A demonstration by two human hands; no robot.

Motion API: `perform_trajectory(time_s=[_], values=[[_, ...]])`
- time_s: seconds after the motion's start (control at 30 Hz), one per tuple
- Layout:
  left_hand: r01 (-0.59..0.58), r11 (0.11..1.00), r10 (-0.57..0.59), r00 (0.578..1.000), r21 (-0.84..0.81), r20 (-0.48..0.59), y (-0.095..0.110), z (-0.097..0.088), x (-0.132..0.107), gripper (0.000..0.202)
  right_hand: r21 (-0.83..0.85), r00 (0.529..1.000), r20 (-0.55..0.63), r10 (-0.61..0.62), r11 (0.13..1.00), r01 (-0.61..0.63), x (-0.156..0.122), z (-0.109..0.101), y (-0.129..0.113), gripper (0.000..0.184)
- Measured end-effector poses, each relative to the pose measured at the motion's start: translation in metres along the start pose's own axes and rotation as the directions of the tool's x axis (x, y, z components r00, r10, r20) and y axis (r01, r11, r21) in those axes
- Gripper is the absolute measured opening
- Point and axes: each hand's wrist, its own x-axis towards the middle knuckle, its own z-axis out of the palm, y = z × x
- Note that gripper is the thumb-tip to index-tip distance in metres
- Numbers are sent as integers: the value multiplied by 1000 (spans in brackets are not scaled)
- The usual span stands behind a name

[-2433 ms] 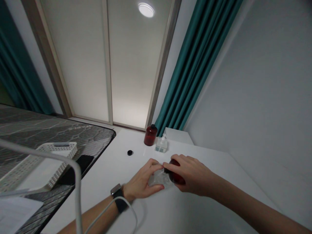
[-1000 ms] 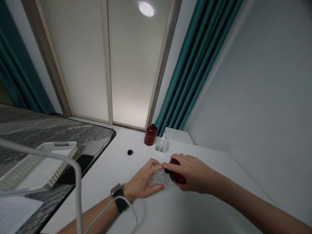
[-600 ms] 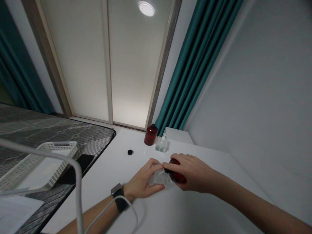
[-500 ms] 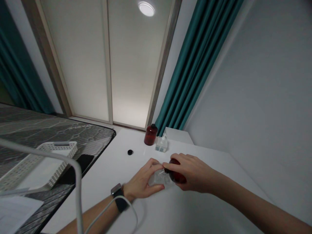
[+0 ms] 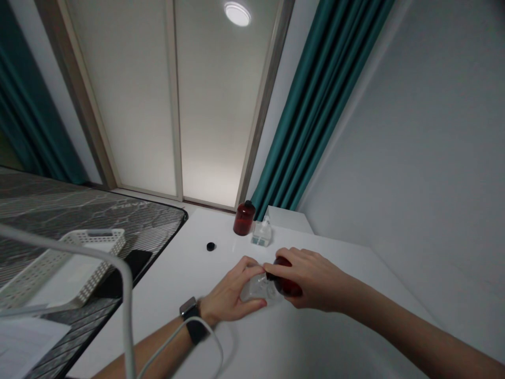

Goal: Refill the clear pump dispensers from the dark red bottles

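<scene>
White table (image 5: pixel 165 284), teal curtains (image 5: pixel 311 105): left hand (image 5: pixel 229 292) grips a clear bottle (image 5: pixel 256 289), right hand (image 5: pixel 311 279) a red bottle (image 5: pixel 290 287).

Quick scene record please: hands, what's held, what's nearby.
left hand: grips clear container
right hand: grips dark red bottle, touching the clear container
white table: upright red bottle, small clear bottle, black cap
left wrist: black smartwatch
rest: white basket
</scene>
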Motion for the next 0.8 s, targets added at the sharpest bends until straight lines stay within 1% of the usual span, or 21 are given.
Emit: perform_trajectory(time_s=[0.17,0.63,0.8], values=[[-15,1000,15,1000,1,-6,-1,0,0,60,0,1000,-1,5,1000,-5,1,0,1,55],[-4,1000,4,1000,3,-1,1,0,0,59,-16,1000,6,-2,1000,2,0,-2,0,51],[3,1000,-3,1000,12,2,1,0,1,59,-21,1000,9,-8,1000,8,0,-2,0,53]])
